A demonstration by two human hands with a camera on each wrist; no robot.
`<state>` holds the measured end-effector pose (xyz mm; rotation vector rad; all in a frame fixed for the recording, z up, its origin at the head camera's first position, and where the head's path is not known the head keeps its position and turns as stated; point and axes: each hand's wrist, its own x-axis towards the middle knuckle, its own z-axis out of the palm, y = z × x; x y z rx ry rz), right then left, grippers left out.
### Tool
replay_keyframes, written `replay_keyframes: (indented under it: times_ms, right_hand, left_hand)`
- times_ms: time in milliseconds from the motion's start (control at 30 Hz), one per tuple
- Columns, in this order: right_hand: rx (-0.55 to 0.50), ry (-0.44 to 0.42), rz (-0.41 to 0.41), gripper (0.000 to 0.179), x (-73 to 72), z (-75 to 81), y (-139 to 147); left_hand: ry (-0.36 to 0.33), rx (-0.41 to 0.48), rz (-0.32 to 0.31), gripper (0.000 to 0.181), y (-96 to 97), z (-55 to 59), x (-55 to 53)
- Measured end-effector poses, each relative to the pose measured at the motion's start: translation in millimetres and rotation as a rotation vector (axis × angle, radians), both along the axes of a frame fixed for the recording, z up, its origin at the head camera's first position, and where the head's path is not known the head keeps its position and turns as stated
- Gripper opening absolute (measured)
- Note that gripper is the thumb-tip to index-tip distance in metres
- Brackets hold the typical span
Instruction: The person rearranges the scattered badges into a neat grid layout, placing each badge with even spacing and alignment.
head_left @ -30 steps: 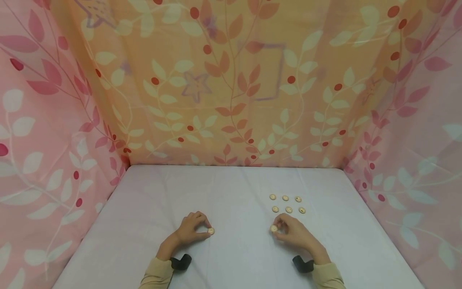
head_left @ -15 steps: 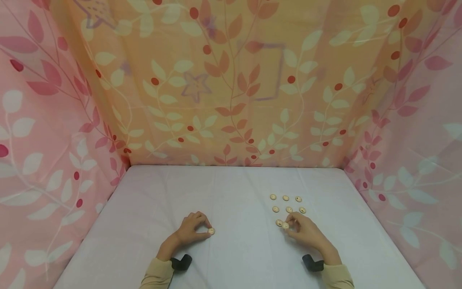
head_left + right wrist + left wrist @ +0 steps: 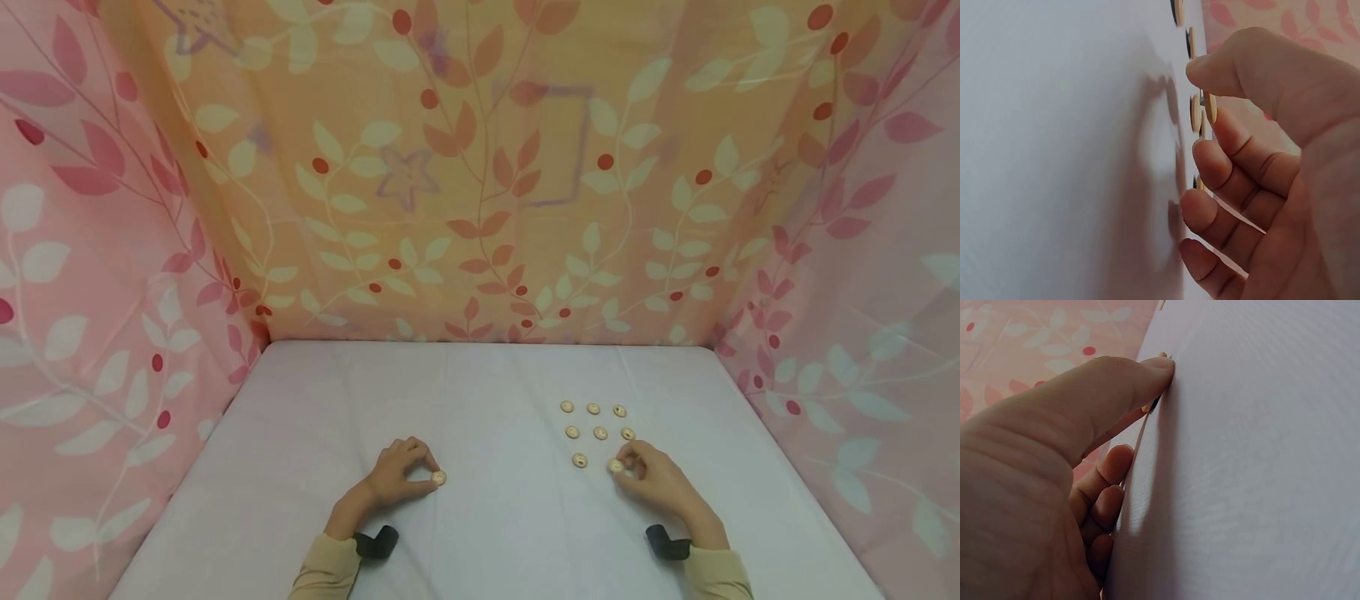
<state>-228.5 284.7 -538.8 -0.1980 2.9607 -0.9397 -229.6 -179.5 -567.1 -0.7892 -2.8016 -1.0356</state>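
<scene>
My left hand (image 3: 400, 473) rests low on the table and pinches a small round pale wooden disc (image 3: 438, 477) between thumb and index finger. In the left wrist view the thumb hides most of that disc. A second wooden disc (image 3: 616, 466) is pinched by thumb and index finger of my right hand (image 3: 662, 485), close over the table; the right wrist view shows this disc (image 3: 1211, 107) edge-on. Just left of the right hand lies a single disc (image 3: 580, 460). Beyond it sit two rows of like discs, among them a nearer-row disc (image 3: 600, 433) and a far-row disc (image 3: 593, 409).
A white cloth covers the table (image 3: 495, 533). Floral curtains enclose it, with an orange back curtain (image 3: 480, 208), a pink left curtain (image 3: 90, 333) and a pink right curtain (image 3: 855, 317). Black wrist cameras sit at both wrists, including the right wrist camera (image 3: 666, 543).
My right hand has moved to the right with its disc, bringing into sight a disc on the table in front of the two rows. The left hand has stayed in place.
</scene>
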Motion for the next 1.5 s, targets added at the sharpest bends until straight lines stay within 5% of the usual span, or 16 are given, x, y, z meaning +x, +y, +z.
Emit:
replay_keyframes:
  times_ms: [400, 1500]
  right_hand:
    - [0.036, 0.083, -0.02, 0.025, -1.4, -0.8, 24]
    - [-0.064, 0.02, -0.048, 0.031, -9.4, -15.1, 46]
  left_hand:
    - [-0.014, 0.015, -0.003, 0.016, 0.6, 1.1, 0.3]
    - [-0.071, 0.05, 0.004, 0.019, 1.0, 3.1, 0.9]
